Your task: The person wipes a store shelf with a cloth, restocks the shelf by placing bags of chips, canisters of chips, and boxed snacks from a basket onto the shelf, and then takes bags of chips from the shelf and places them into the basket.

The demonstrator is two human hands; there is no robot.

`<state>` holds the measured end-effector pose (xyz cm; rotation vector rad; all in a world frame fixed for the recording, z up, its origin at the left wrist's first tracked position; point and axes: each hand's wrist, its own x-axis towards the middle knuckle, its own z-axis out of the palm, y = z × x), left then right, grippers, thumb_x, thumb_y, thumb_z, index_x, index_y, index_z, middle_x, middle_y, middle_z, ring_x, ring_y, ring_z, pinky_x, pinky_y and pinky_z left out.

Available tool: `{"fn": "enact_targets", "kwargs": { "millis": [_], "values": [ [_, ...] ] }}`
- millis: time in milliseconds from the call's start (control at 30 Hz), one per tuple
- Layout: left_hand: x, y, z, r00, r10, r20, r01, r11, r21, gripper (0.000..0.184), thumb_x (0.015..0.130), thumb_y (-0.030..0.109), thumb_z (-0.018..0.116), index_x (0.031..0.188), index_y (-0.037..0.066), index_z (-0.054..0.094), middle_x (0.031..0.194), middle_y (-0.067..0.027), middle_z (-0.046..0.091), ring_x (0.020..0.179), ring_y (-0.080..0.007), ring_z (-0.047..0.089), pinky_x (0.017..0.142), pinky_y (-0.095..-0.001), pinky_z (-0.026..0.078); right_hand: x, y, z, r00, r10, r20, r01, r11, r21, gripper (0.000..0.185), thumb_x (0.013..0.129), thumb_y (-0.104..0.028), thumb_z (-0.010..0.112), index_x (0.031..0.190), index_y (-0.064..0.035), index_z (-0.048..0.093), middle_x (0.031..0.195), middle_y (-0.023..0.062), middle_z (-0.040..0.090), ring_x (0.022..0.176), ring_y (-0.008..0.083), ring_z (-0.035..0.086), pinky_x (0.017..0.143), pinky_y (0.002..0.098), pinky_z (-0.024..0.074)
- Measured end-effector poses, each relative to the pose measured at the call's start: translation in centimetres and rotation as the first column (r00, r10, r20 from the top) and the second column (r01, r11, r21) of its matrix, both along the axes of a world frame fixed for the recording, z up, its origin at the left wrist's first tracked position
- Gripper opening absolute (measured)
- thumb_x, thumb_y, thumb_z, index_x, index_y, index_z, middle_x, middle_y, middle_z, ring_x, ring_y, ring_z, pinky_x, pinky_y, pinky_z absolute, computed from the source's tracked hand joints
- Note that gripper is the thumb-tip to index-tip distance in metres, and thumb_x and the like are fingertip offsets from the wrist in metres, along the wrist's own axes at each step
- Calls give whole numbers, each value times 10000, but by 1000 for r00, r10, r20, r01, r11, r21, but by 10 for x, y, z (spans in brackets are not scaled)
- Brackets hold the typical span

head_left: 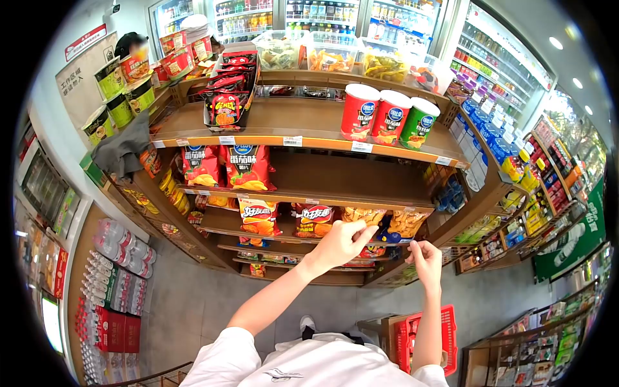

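Brown shelves (348, 174) carry three lidded cups (390, 119), red chip bags (250, 169) and orange-yellow snack bags (407, 225).

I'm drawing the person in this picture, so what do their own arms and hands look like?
The left hand and right hand wear no gloves, and I see no watch or bracelet. The forearms are bare. The short white sleeves belong to a white shirt with a small dark logo.

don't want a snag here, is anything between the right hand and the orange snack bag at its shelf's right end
Nothing visible stands between the right hand and the orange snack bag. The left hand is off to the left, partly covering the neighbouring bag.
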<state>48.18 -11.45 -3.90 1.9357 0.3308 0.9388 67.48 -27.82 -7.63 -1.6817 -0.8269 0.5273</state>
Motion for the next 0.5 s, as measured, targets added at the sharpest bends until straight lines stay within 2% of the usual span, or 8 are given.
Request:
{"fn": "enact_targets", "kwargs": {
  "millis": [100, 133, 167, 267, 333, 433, 500],
  "values": [
    [2, -11, -13, 998, -12, -60, 12, 1000, -4, 323, 916, 148, 610, 644, -16, 551, 456, -49, 427, 440, -68, 335, 400, -296, 284, 0, -15, -12, 999, -40, -13, 41, 998, 39, 198, 933, -152, 596, 880, 37, 630, 645, 30, 618, 577, 78, 585, 568, 212, 480],
    [6, -17, -17, 997, -32, -69, 30, 999, -35, 317, 915, 150, 611, 649, -15, 561, 453, -44, 433, 438, -63, 342, 400, -294, 287, 1, -21, -13, 999, -30, -21, 30, 999, 24, 157, 933, -112, 582, 949, 36, 632, 704, 44, 637, 610, 85, 600, 593, 221, 500],
    [10, -23, -20, 995, -53, -79, 48, 997, -65, 311, 913, 152, 613, 653, -15, 571, 450, -38, 439, 436, -57, 350, 400, -292, 291, 3, -27, -15, 999, -29, -24, 30, 999, 28, 157, 933, -112, 582, 949, 36, 632, 704, 44, 637, 610, 85, 600, 593, 221, 500],
    [27, -46, -26, 985, -109, -131, 101, 993, -62, 280, 903, 171, 626, 690, -11, 611, 486, -75, 526, 432, -73, 443, 413, -285, 339, 11, -49, -22, 998, -34, -59, 38, 997, 61, 127, 921, -58, 579, 982, 40, 632, 776, 62, 658, 684, 96, 625, 622, 228, 510],
    [43, -64, -30, 973, -152, -174, 145, 988, -50, 272, 887, 194, 644, 708, -10, 624, 517, -95, 570, 439, -105, 502, 428, -297, 376, 18, -69, -26, 996, -52, -74, 56, 997, 57, 120, 915, -49, 583, 979, 40, 633, 780, 63, 662, 690, 98, 629, 631, 231, 513],
    [70, -101, -43, 949, -255, -188, 228, 962, -153, 236, 885, 177, 644, 743, -11, 627, 533, -82, 579, 444, -102, 489, 441, -284, 387, 34, -110, -40, 994, -80, -79, 85, 995, 50, 102, 887, -34, 617, 957, 36, 642, 788, 68, 674, 702, 108, 637, 653, 239, 520],
    [87, -129, -43, 932, -325, -158, 309, 944, -119, 201, 873, 156, 648, 775, -16, 614, 582, -75, 581, 504, -114, 513, 480, -287, 408, 45, -143, -49, 988, -138, -73, 138, 990, 0, 94, 863, -37, 651, 923, 36, 647, 784, 69, 678, 698, 113, 637, 659, 241, 519]
  ]
}}
